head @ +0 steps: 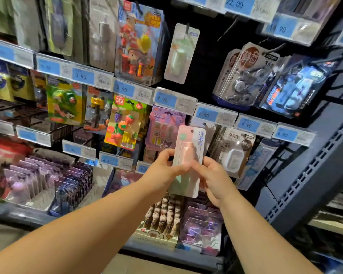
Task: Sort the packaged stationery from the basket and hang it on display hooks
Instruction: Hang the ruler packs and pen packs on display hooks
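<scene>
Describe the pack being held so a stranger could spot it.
Before the hook wall, look mid-frame where two hands meet. The left hand and right hand pinch a tall, narrow pale pink pack; blue lettering upper right, held rather than hanging.

price tags (80, 76) read 3.90, 6.50, 22.00; fruit pack (125, 123) says eraser

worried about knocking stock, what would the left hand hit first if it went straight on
Probably the purple pack hanging behind the pink pack that the left hand holds, though depth is unclear.
</scene>
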Tool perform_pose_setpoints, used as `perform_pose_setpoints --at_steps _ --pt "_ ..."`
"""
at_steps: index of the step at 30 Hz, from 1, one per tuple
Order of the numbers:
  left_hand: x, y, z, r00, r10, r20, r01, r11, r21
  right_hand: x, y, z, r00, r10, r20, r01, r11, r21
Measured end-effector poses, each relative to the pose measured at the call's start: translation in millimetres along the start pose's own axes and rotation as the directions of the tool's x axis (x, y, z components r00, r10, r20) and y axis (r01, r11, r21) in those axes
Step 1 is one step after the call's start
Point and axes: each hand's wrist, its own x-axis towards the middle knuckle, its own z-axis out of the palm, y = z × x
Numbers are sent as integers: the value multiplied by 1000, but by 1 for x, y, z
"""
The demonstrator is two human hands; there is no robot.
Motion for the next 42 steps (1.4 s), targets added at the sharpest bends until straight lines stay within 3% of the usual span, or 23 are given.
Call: perform_pose_setpoints --at_steps 6,15,27,31,34,37,42 --pt "19 1 20 996 54 -75 -46 993 106 7 -1 -12 989 -62 -134 62 998 -7" --pt "29 3 32 979 113 -172 -94 989 112 20 0 -12 970 -106 -221 100 994 -37" --pt "46 1 30 963 156 -222 -83 948 307 36 5 -9 936 -114 -334 121 993 2" --pt "56 0 24 923 296 -243 -105 805 584 45 13 -9 894 -112 -433 80 993 -91" --pt "52 -1 18 906 340 -252 -90 737 670 45 18 -5 853 -156 -499 66 979 -194" --pt "46 -6 9 900 341 -272 -72 732 678 42 22 -1 781 -256 -569 79 945 -317" --pt "27 -12 -14 879 345 -330 -107 816 568 37 22 13 630 -399 -666 119 897 -425"
